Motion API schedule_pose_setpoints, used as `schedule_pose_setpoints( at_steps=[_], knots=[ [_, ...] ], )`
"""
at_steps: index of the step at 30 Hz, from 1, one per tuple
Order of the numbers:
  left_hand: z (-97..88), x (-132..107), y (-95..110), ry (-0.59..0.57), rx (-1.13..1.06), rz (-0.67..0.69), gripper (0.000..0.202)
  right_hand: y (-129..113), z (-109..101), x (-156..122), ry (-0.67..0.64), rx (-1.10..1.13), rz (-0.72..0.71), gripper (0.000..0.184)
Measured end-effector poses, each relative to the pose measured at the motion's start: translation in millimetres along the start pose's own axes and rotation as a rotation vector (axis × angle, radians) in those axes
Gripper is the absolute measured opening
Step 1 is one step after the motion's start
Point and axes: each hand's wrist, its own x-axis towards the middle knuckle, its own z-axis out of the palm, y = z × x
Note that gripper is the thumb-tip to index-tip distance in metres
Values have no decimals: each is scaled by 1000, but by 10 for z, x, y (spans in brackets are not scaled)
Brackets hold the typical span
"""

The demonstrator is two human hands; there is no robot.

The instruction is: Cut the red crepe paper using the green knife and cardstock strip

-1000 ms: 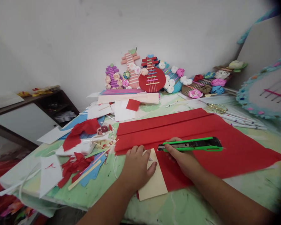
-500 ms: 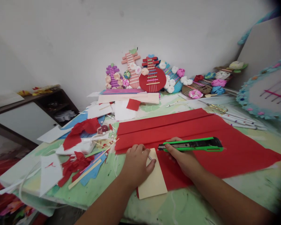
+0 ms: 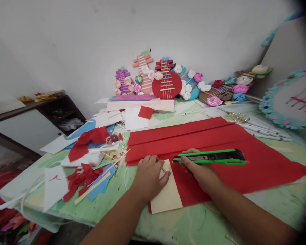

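My left hand lies flat with fingers together on a cream card, pressing it onto the near left corner of a large folded red paper sheet. My right hand grips a green and black utility knife, held level above the red sheet, its tip pointing left toward the card's far right corner. Whether the blade touches the paper is not clear.
Red scraps, blue and white offcuts and wooden sticks litter the green table on the left. Paper guitars and flowers line the back wall. Scissors and pens lie at the right, beside a round teal-rimmed craft.
My left hand slid slightly forward on the card and its thumb drew in. The knife and right hand stayed almost still; the view shifted a little.
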Motion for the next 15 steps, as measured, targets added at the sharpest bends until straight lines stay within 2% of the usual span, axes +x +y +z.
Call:
schedule_pose_setpoints(
  at_steps=[8,15],
  knots=[
    [-4,6,-18,-6,8,9,24,18,3,12,12,-24,-4,22],
    [-37,5,0,-19,10,100,18,-146,29,-47,63,-244,-91,17]
  ],
)
